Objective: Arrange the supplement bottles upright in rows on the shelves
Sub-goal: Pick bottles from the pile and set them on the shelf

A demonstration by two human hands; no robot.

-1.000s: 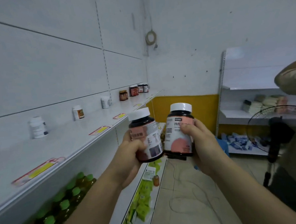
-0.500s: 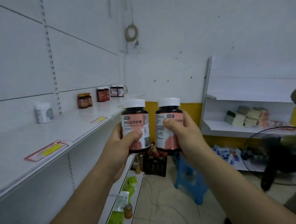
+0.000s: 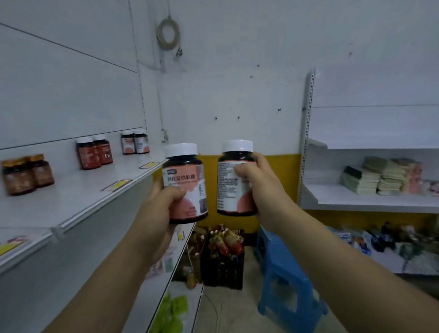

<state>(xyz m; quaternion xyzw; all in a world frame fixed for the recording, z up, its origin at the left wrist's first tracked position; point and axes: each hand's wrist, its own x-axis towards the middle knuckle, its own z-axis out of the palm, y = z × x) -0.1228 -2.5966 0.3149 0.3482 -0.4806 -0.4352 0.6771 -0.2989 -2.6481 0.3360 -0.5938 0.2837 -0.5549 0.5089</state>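
Supplement bottles were only partly put away. Two brown bottles (image 3: 18,177), two red bottles (image 3: 87,154) and two pink bottles (image 3: 141,142) stood upright at the back of the left shelf (image 3: 70,197). The left hand (image 3: 162,207) curled round one white-capped bottle (image 3: 185,183); the right hand (image 3: 261,187) curled round a second bottle (image 3: 232,183). Both hung in the air near the shelf, not yet placed.
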